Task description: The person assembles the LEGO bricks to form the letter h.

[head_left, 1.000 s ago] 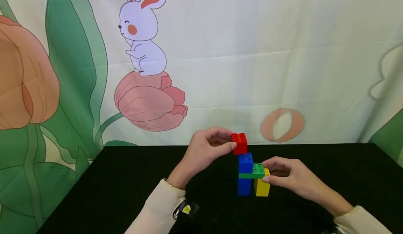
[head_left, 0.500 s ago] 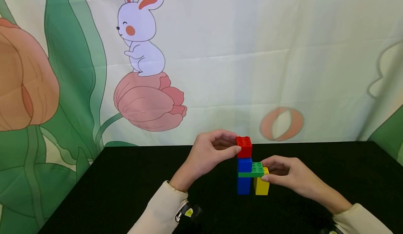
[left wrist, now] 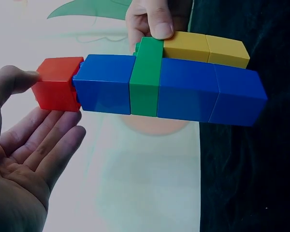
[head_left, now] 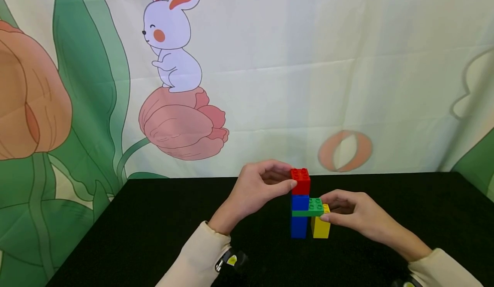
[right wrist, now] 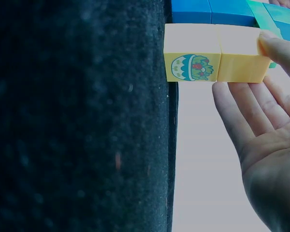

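My left hand (head_left: pixel 254 188) pinches a red toy brick (head_left: pixel 300 181) between thumb and fingers, on top of an upper blue brick (head_left: pixel 300 202). In the left wrist view, blue studs show in a narrow gap between the two, and the red brick sits slightly tilted. Below runs a flat green brick (head_left: pixel 315 207), resting on two stacked blue bricks (left wrist: pixel 212 92). Beside them stand two stacked yellow bricks (right wrist: pixel 217 53), the lower one printed with a bowl picture. My right hand (head_left: pixel 359 214) holds the upper yellow brick, its thumb right at the green brick's end.
The bricks stand on a black-covered table (head_left: pixel 173 227). Behind it hangs a pale cloth (head_left: pixel 270 85) printed with a rabbit and tulips. A dark wrist device (head_left: pixel 229 259) sits at the left sleeve.
The red brick has moved right and slightly down with my left hand, from off-centre above the upper blue brick to straight over it. The right hand has kept its hold.
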Action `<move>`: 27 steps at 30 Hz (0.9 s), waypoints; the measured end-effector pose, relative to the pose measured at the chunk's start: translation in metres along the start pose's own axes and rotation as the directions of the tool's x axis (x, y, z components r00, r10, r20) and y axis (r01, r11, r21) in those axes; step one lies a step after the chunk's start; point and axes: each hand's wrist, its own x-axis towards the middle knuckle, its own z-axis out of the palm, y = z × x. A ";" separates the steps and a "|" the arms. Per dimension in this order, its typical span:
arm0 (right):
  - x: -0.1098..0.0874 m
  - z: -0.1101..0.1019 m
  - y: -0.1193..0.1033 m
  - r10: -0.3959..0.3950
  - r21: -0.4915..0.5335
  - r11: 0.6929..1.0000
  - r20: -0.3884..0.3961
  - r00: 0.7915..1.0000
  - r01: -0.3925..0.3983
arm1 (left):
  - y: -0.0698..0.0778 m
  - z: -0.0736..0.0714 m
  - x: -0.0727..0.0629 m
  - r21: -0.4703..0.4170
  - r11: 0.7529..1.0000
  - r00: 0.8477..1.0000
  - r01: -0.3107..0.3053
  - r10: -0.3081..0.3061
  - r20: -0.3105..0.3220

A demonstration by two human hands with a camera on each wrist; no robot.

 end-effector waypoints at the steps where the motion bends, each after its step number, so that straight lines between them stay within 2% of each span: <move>1: 0.000 0.000 0.000 -0.002 0.002 1.000 0.001 1.000 0.002 | 0.000 0.000 0.000 0.000 1.000 1.000 0.002 -0.002 0.003; 15: 0.000 0.000 -0.001 -0.001 -0.031 1.000 0.002 1.000 0.001 | 0.003 0.000 -0.002 -0.003 1.000 1.000 -0.005 0.005 0.029; 27: 0.000 -0.001 0.000 -0.002 -0.038 0.999 0.006 1.000 0.002 | 0.001 0.000 -0.002 -0.008 1.000 1.000 -0.002 0.002 0.017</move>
